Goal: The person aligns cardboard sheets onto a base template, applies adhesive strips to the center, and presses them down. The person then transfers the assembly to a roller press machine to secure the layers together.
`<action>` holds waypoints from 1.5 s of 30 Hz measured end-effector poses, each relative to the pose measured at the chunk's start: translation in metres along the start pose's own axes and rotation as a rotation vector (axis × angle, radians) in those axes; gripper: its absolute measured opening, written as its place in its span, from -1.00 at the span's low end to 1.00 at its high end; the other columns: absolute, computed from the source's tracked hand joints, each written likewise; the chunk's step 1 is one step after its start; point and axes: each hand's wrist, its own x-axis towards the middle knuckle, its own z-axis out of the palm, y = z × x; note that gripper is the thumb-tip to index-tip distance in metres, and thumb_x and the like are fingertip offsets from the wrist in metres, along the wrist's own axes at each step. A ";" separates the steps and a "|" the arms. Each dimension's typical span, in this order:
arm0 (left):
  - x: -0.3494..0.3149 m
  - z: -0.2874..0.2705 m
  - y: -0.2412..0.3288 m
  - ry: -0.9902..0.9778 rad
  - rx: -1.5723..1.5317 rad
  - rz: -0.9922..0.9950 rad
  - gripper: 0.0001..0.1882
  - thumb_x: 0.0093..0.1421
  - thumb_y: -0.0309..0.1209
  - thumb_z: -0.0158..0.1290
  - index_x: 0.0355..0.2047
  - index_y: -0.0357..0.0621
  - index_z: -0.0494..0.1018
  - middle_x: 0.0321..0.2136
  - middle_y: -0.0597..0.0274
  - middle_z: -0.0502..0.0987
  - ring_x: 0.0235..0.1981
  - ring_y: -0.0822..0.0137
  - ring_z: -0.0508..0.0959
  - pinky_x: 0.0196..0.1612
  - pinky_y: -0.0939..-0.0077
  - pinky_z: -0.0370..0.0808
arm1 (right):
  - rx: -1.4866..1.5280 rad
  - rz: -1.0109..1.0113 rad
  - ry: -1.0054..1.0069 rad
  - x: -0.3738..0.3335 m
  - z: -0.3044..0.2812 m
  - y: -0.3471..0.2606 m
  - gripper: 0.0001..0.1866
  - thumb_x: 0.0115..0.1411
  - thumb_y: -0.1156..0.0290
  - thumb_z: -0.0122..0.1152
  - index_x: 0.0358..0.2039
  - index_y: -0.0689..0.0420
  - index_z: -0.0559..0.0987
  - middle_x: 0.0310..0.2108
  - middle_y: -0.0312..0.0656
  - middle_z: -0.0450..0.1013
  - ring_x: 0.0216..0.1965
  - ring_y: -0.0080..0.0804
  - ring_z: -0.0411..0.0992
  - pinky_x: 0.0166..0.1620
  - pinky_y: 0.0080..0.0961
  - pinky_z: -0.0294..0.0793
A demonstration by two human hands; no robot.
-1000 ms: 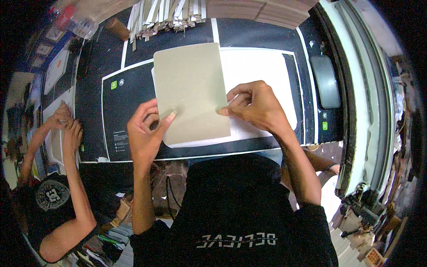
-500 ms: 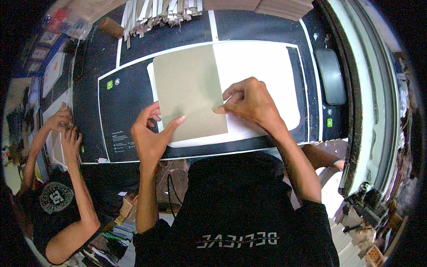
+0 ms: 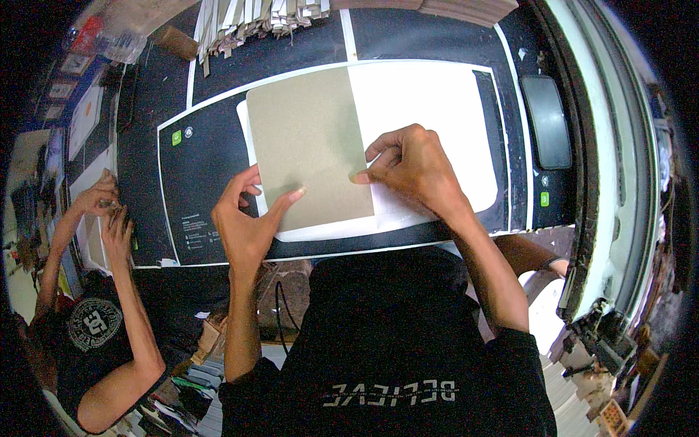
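A grey-brown cardboard sheet with rounded left corners lies over the left half of a wide white sheet. My left hand grips the cardboard's lower left edge, its thumb flat on top and its fingers at the side. At the cardboard's right edge, my right hand pinches the board between thumb and curled fingers. White shows along the cardboard's left and lower edges. Both sheets rest on a black printed mat with a white border.
Cut cardboard strips are heaped at the far edge, beside stacked brown boards. A dark phone-shaped object lies at the right, near a long pale metal rail. At the left, another person's hands work over a sheet.
The view has shifted slightly. Both hands keep their hold on the cardboard, which stays in about the same place on the white sheet.
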 end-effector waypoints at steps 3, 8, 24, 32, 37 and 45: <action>0.002 -0.001 0.004 0.013 -0.042 0.001 -0.29 -0.17 -0.22 0.59 -0.04 -0.31 0.60 -0.24 0.11 0.67 -0.25 0.34 0.55 -0.22 0.38 0.44 | -0.056 -0.025 0.045 -0.004 0.002 -0.003 -0.68 -0.10 0.38 0.65 -0.37 0.30 0.74 -0.52 0.02 0.65 -0.50 -0.30 0.65 -0.36 -0.38 0.63; -0.003 -0.002 0.009 0.035 -0.031 0.024 -0.31 -0.17 -0.26 0.59 -0.04 -0.33 0.60 -0.23 0.08 0.67 -0.27 0.33 0.56 -0.21 0.37 0.45 | -0.017 -0.004 0.054 -0.005 0.004 -0.002 -0.68 -0.10 0.38 0.65 -0.39 0.32 0.73 -0.53 0.05 0.64 -0.52 -0.31 0.64 -0.38 -0.37 0.62; -0.002 -0.004 0.010 0.013 0.131 0.151 -0.29 -0.12 -0.27 0.56 0.02 -0.32 0.57 -0.23 -0.01 0.66 -0.25 0.19 0.62 -0.10 0.32 0.57 | -0.083 -0.065 0.102 -0.010 0.007 -0.003 -0.76 -0.06 0.47 0.63 -0.40 0.29 0.73 -0.62 -0.16 0.60 -0.61 -0.54 0.51 -0.54 -0.57 0.51; -0.001 -0.004 0.011 0.010 0.149 0.148 -0.28 -0.14 -0.25 0.56 0.01 -0.34 0.57 -0.23 -0.03 0.66 -0.27 0.16 0.63 -0.12 0.28 0.58 | -0.074 0.015 0.056 -0.008 0.004 -0.007 -0.74 -0.08 0.41 0.65 -0.45 0.27 0.73 -0.51 -0.02 0.65 -0.46 -0.31 0.65 -0.35 -0.40 0.62; 0.000 -0.005 0.015 0.004 0.058 0.089 -0.27 -0.12 -0.23 0.56 0.02 -0.39 0.57 -0.23 -0.03 0.67 -0.25 0.19 0.63 -0.11 0.25 0.53 | -0.072 0.031 0.022 -0.005 -0.001 -0.008 -0.74 -0.09 0.41 0.66 -0.47 0.27 0.72 -0.51 -0.02 0.65 -0.47 -0.31 0.65 -0.36 -0.39 0.62; -0.004 -0.003 0.011 0.020 0.037 0.086 -0.29 -0.16 -0.29 0.58 0.00 -0.38 0.59 -0.22 -0.05 0.69 -0.24 0.23 0.65 -0.12 0.31 0.59 | -0.031 0.029 0.006 -0.004 0.000 0.001 -0.73 -0.15 0.38 0.68 -0.52 0.24 0.73 -0.54 -0.01 0.64 -0.49 -0.30 0.64 -0.35 -0.37 0.62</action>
